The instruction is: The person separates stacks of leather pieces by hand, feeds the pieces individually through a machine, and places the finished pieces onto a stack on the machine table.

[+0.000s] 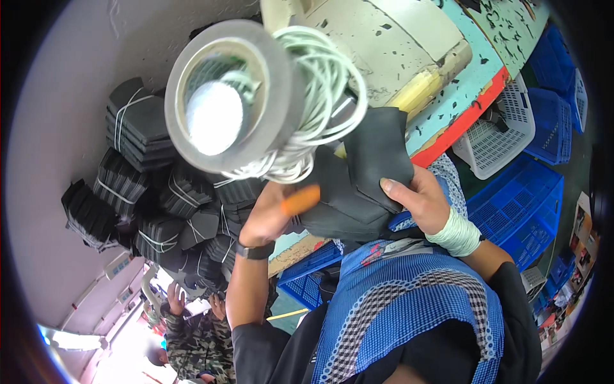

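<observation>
My right hand (419, 203) grips several overlapping flat black sheet pieces (380, 153), its thumb on top and its fingers hidden beneath. White string (455, 233) is wound thickly round that wrist. At the left edge of the pieces is my left hand (263, 216), blurred, with an orange cover (300, 200) on one digit that reaches over the edge. Its other fingers are hidden, so I cannot tell how they are closed. A dark band (254, 250) circles the left wrist. The pieces are above my lap, over my blue patterned apron (403, 281).
A grey ring-shaped object (278, 96) and a coil of white cord (329, 57) hang close above my hands. Tied black stacks (137, 118) lie at left. A scrap-strewn machine bed (384, 51) stands ahead. Crates (511, 192) line the right. A camouflage-clad person (198, 345) works lower left.
</observation>
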`<control>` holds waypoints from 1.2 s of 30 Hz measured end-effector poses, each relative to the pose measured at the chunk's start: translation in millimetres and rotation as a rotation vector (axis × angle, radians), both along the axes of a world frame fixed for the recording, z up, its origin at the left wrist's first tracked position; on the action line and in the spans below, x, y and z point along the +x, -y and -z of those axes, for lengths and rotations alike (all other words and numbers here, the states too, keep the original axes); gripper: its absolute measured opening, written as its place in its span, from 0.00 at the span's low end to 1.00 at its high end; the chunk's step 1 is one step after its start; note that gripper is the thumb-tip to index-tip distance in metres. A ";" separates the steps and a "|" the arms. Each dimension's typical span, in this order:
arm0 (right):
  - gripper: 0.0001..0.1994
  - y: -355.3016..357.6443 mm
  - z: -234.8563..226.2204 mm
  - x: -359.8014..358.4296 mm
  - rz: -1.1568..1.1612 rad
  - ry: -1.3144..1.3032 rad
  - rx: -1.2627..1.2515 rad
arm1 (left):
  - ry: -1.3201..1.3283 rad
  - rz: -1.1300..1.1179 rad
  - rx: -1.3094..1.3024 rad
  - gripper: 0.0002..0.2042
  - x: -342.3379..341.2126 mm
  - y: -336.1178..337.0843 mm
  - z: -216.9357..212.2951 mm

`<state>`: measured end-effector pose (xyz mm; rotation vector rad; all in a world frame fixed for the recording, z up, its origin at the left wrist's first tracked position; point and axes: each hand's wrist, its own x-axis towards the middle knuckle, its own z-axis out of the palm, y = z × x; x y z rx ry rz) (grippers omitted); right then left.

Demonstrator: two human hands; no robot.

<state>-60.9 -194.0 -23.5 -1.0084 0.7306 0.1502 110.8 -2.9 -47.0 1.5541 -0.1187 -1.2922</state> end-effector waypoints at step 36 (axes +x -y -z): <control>0.14 -2.3 1.7 5.7 0.067 0.029 -0.044 | -0.029 0.004 -0.015 0.13 6.7 -6.2 -5.4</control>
